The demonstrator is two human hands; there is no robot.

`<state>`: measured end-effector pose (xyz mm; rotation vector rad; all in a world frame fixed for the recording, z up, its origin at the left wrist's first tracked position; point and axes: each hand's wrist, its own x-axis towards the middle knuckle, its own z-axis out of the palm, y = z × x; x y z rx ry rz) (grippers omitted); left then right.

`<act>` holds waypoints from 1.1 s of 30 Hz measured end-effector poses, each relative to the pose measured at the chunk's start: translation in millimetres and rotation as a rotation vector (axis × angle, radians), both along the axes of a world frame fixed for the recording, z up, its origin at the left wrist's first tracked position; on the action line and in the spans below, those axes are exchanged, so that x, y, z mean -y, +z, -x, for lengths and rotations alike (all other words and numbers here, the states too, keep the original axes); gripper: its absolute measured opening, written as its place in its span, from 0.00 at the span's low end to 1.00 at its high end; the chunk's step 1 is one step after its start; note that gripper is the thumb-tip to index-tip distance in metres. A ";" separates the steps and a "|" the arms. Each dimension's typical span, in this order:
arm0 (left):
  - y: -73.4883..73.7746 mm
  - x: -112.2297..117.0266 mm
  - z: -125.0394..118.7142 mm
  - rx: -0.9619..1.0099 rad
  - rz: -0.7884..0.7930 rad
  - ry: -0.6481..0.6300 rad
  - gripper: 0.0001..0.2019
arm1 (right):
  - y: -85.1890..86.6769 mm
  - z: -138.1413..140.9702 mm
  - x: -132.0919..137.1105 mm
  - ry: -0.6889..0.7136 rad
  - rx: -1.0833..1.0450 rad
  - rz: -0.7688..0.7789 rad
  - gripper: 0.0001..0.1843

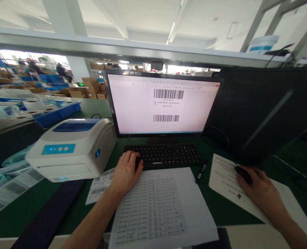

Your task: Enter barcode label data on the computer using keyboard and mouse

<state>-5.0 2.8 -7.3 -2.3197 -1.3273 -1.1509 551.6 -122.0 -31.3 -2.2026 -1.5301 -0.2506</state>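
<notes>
My left hand (126, 169) rests at the left end of the black keyboard (166, 154), fingers on the keys and thumb apart from them; I see nothing held in it. Below the keyboard lies a white printed sheet (153, 204) with rows of text and marks along its right side. My right hand (262, 192) is closed over a black mouse (243, 175) on a white mouse pad (224, 174). Facing me, a monitor (162, 107) displays two barcodes with small text. Between sheet and pad lies a black marker (201, 172).
A white label printer (73, 148) with a lit blue light stands left. Barcode labels (16, 188) trail beside it, and another label sheet (98, 190) lies near my left wrist. A dark second screen (262, 107) is at right. Blue trays (57, 114) and cardboard boxes (91, 86) are behind.
</notes>
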 end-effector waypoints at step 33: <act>-0.3 1.0 -2.1 0.007 0.033 0.012 0.06 | -4.8 -4.6 4.6 0.018 0.018 -0.025 0.41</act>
